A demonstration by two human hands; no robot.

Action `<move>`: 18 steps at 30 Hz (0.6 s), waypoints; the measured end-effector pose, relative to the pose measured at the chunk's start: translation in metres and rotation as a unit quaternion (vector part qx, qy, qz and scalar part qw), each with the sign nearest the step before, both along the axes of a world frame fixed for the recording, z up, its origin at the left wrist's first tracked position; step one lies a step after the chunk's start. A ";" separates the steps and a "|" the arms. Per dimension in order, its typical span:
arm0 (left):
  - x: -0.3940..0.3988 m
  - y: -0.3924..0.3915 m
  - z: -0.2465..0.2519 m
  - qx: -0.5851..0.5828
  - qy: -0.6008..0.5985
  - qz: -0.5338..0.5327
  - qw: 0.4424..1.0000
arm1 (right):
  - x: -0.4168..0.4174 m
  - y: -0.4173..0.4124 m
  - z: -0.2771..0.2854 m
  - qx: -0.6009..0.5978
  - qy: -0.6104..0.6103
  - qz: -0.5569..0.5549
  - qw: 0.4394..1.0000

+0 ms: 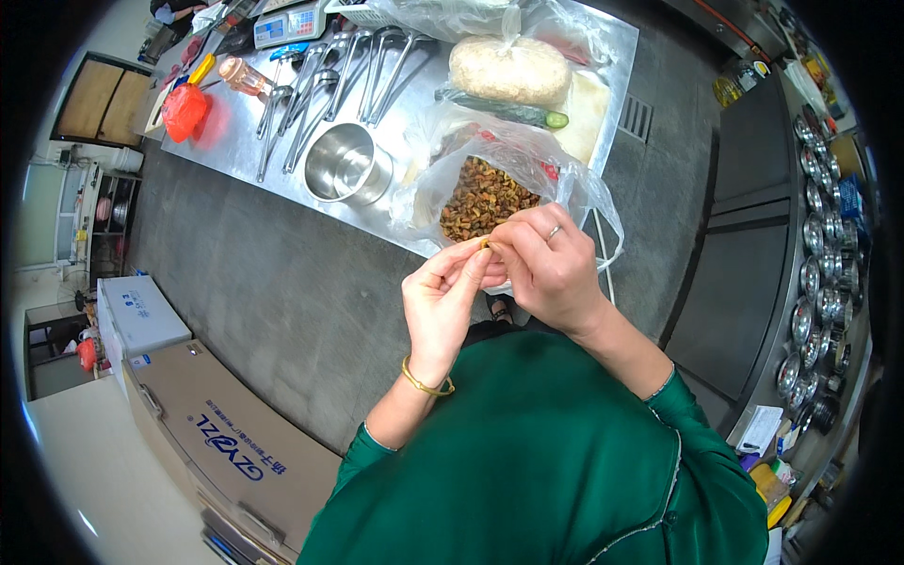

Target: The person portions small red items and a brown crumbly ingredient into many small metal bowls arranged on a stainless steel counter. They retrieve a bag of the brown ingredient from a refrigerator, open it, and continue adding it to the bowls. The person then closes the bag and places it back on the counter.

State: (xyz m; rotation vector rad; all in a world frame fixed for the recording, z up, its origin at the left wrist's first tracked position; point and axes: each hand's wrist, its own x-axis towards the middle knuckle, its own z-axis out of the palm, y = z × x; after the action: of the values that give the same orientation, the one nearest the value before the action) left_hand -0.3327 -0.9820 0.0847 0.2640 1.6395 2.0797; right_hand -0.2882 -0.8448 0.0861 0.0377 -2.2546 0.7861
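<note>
My left hand (448, 289) and my right hand (547, 265) meet at the fingertips in front of the steel table's near edge. Pinched between them is a small brown-yellow piece (484, 244), too small to name surely. Just beyond the fingers, a clear plastic bag (424, 201) lies open on the table, holding a heap of small brown pieces (487, 198) that look like dried or cooked food. Left of the bag stands a stainless steel pot (348, 164). Behind the bag are a cucumber in dark plastic wrap (556, 120) and a tied bag of pale, crumbly food (510, 70).
Several steel ladles (346, 74) lie on the table (240, 152), near a digital scale (289, 25), a shaker jar (242, 75) and a red plastic bag (183, 113). Dark cabinets (734, 282) stand at the right, with steel containers above. A large brown-panelled appliance (233, 424) is at lower left.
</note>
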 end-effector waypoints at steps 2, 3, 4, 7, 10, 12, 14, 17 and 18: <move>0.003 -0.001 -0.007 -0.008 -0.026 -0.007 1.000 | 0.007 0.000 -0.003 0.049 -0.023 -0.004 0.999; 0.004 -0.002 -0.010 -0.012 -0.038 -0.011 0.999 | 0.008 0.000 -0.006 0.045 -0.018 -0.003 0.999; 0.005 -0.002 -0.011 -0.012 -0.047 -0.015 0.999 | 0.009 0.001 -0.008 0.042 -0.013 -0.003 0.999; 0.006 0.000 -0.007 -0.009 -0.067 -0.032 0.997 | 0.011 0.002 -0.011 0.024 -0.007 -0.007 1.000; 0.005 0.001 -0.003 0.006 -0.066 -0.061 0.996 | 0.015 0.005 -0.009 -0.024 -0.017 0.002 1.000; 0.005 0.000 0.002 0.006 -0.076 -0.077 0.994 | 0.020 0.005 -0.002 -0.126 -0.058 0.020 0.990; 0.006 0.001 0.001 0.005 -0.084 -0.088 0.993 | 0.025 0.004 0.000 -0.154 -0.076 0.022 0.985; 0.008 0.002 0.001 0.007 -0.097 -0.096 0.991 | 0.027 0.005 -0.002 -0.048 -0.034 -0.003 0.998; 0.008 0.002 0.004 0.011 -0.105 -0.100 0.989 | 0.028 0.003 0.000 -0.012 -0.027 -0.018 0.999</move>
State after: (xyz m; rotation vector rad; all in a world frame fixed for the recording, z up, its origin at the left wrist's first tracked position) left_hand -0.3243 -0.9797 0.0887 0.1992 1.4057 1.9065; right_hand -0.2597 -0.8416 0.0859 -0.0359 -2.2890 0.8039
